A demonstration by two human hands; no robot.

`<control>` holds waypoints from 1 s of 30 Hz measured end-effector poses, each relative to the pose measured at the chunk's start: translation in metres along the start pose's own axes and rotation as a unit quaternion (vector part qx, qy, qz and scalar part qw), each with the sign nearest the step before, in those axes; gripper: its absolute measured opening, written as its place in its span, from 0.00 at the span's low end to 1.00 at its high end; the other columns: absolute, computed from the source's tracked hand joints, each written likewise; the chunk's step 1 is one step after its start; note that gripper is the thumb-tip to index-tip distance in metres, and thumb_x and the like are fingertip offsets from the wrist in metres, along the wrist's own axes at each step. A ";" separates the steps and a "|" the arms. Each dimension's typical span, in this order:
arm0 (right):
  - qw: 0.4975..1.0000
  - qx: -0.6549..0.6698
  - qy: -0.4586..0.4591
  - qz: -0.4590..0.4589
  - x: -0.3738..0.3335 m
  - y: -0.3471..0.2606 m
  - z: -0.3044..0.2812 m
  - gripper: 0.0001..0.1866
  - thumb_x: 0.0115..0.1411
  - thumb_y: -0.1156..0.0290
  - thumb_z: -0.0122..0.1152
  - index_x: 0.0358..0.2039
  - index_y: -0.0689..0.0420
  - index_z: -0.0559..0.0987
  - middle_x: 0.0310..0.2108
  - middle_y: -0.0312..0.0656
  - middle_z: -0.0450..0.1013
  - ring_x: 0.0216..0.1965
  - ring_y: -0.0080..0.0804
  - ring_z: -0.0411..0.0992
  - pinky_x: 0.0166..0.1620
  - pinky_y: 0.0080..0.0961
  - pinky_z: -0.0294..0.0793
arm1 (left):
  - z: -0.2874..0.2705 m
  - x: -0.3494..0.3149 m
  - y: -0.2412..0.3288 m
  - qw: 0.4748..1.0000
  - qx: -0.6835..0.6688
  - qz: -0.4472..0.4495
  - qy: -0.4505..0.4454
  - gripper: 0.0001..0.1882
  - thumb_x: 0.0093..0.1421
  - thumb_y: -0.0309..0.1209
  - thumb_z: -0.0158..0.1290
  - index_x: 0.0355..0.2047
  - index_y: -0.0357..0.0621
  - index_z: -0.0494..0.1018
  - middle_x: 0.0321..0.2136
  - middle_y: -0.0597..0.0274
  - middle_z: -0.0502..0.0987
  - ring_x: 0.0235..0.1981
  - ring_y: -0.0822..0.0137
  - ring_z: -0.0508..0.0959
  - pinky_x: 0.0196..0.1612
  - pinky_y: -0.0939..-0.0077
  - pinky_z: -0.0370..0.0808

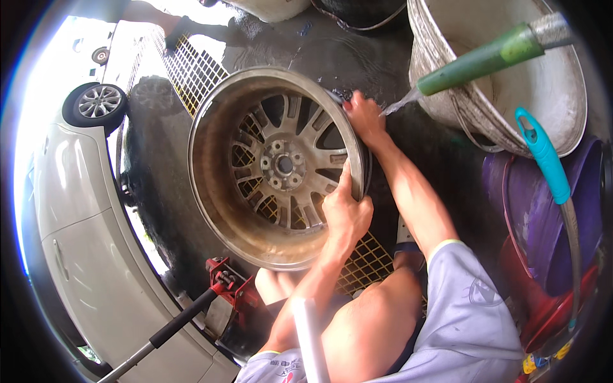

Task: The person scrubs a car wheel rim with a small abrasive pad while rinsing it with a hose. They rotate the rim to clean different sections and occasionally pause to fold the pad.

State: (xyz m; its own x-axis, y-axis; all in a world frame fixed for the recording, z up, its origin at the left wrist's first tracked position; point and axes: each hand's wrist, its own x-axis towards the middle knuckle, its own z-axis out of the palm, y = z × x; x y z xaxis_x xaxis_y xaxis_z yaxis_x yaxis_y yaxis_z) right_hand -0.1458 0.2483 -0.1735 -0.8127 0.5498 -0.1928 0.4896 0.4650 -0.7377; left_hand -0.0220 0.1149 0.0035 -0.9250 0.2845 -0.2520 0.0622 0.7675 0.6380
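A bare alloy wheel rim (285,131) with wide spokes and a brown-stained inner barrel stands tilted before my knees, its hollow side toward me. My left hand (348,214) grips the rim's right edge, one finger lying along the lip. On the outer side of that edge, my right hand (368,120) is closed and pressed near the rim; a bit of something reddish shows at its fingertips, too hidden to name. Water runs from a green hose end (482,60) toward my right wrist.
A large off-white bucket (429,57) stands at the upper right, with a turquoise handle (543,153) and a purple tub (568,223) below it. Yellow grating (364,262) lies underneath. A red floor jack (230,284) and a pale car (83,210) are left. Another person's limb (147,14) shows top left.
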 end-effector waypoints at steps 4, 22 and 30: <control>0.999 0.032 -0.017 0.014 -0.035 0.018 0.005 0.19 0.66 0.53 0.57 0.39 0.58 0.74 0.30 0.61 0.78 0.36 0.66 0.78 0.39 0.60 0.76 | -0.003 -0.002 -0.006 1.000 0.022 0.011 0.017 0.41 0.47 0.22 0.53 0.66 0.45 0.66 0.29 0.39 0.81 0.33 0.44 0.84 0.40 0.58 0.80; 0.999 -0.008 -0.039 -0.003 0.005 -0.010 -0.010 0.17 0.66 0.55 0.55 0.40 0.58 0.75 0.32 0.64 0.78 0.39 0.67 0.78 0.43 0.60 0.76 | 0.000 0.001 0.002 1.000 -0.002 0.005 0.002 0.41 0.47 0.22 0.52 0.66 0.47 0.66 0.27 0.37 0.80 0.32 0.41 0.83 0.38 0.55 0.79; 0.998 -0.041 -0.029 -0.027 0.013 0.003 -0.016 0.19 0.68 0.53 0.52 0.41 0.58 0.72 0.32 0.61 0.78 0.38 0.64 0.79 0.41 0.57 0.78 | 0.008 0.002 -0.001 1.000 -0.015 0.012 -0.008 0.40 0.47 0.22 0.52 0.66 0.44 0.66 0.28 0.38 0.81 0.31 0.42 0.83 0.39 0.57 0.80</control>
State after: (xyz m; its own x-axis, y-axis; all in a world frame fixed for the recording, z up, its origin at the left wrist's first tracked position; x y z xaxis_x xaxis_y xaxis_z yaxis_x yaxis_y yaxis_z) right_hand -0.1500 0.2681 -0.1675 -0.8543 0.4829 -0.1923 0.4666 0.5492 -0.6933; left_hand -0.0209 0.1197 -0.0036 -0.9169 0.3123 -0.2485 0.0724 0.7425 0.6659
